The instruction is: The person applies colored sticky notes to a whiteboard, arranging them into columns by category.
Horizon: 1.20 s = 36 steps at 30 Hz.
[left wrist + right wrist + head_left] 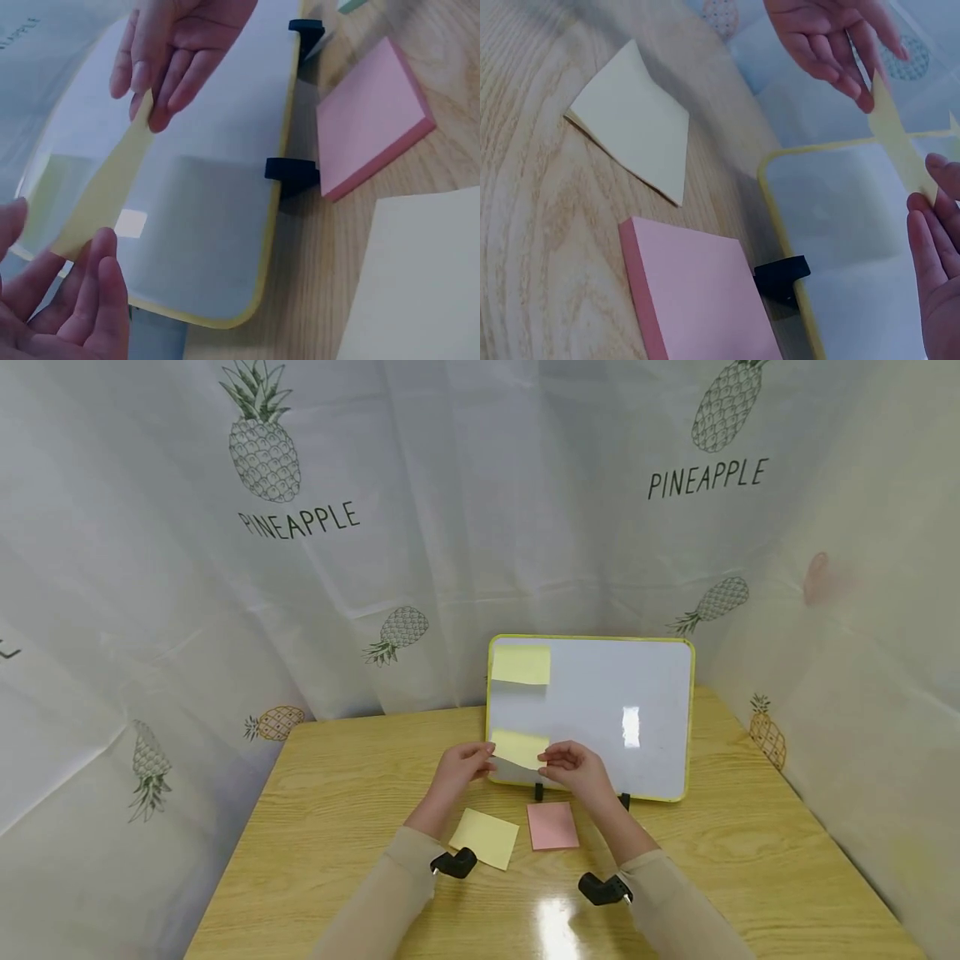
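A pale yellow sticky note (520,749) is stretched between both hands in front of the lower left part of a yellow-framed whiteboard (592,718). My left hand (463,766) holds its left edge at the fingertips. At the opposite edge, my right hand (577,770) pinches the paper between thumb and fingers. In the left wrist view the note (105,191) looks slightly twisted and appears apart from the board. Another yellow sticky note (521,665) is stuck at the board's upper left corner.
On the wooden table (360,793), a yellow sticky note pad (487,837) and a thicker pink pad (552,825) lie before the board. Black feet (538,792) support the whiteboard. Part of a green item (349,5) shows in the left wrist view. A pineapple-print curtain (465,527) hangs behind.
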Motion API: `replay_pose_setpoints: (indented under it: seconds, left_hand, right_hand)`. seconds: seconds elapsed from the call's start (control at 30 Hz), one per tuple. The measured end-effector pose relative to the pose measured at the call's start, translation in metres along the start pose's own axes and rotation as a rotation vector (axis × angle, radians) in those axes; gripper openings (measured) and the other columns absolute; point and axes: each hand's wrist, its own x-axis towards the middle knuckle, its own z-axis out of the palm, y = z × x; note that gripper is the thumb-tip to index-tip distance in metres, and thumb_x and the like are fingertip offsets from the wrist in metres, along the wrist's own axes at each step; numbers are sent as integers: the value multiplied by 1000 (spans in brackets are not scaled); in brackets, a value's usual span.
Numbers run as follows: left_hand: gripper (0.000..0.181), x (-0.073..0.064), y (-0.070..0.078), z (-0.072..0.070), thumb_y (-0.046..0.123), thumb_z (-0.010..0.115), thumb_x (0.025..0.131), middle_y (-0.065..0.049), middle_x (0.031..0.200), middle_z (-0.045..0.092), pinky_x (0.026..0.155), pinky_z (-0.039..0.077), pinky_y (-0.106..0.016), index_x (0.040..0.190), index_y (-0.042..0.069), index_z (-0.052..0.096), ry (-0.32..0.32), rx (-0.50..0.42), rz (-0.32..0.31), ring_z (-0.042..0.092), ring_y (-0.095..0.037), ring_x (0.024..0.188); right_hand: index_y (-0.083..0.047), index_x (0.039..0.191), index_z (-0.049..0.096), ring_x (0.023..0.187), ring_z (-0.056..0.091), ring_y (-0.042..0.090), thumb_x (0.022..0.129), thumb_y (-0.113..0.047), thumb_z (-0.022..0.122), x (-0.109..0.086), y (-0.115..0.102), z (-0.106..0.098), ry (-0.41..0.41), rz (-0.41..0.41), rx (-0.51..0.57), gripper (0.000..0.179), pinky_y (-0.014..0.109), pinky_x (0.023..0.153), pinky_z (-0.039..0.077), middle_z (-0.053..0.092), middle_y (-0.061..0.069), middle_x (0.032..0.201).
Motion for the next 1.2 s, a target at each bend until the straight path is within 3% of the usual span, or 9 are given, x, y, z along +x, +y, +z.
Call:
replay_pose_setpoints:
  seconds: [0.13,0.37,0.67,0.83,1.07,1.2]
  left_hand:
    - [29,8,3,3,8,65,95,-22,110,67,82,54,-31,116,-12,65,81,-50,11,69,-16,83]
    - [19,21,7,6,-6,67,88,-18,102,68,83,54,-37,106,-11,69,172,-102,-6,67,-12,75]
    - [26,29,18,13,-12,64,87,-9,89,54,76,56,-32,112,-7,69,177,-50,38,60,-14,74]
    - [32,38,24,18,-13,62,87,-8,90,49,72,56,-31,116,-1,70,182,-19,26,55,-13,71]
    - [42,51,22,18,-14,60,88,-8,92,49,68,55,-30,125,5,66,179,-27,27,53,-14,69]
    - [46,56,22,18,-13,60,88,-8,95,50,73,55,-35,129,9,64,179,-26,11,54,-15,71]
  right_hand:
    - [10,116,58,98,64,21,86,8,69,6,-2,2,7,-18,-15,32,31,85,53,62,24,114]
    - [6,115,62,100,61,20,87,3,70,16,-5,4,46,-62,-87,28,26,83,52,63,20,115]
    - [4,112,63,94,62,14,87,7,69,31,-7,2,153,-46,-71,26,29,82,53,57,14,117]
    - [3,115,64,93,62,13,86,6,70,40,-10,1,200,-20,-97,30,27,80,53,59,16,118]
    - [0,124,64,102,60,19,87,-1,72,51,-15,0,193,25,-144,38,24,82,52,61,16,124]
    - [0,126,64,107,58,24,88,-1,71,57,-14,0,193,26,-145,39,24,83,52,60,17,124]
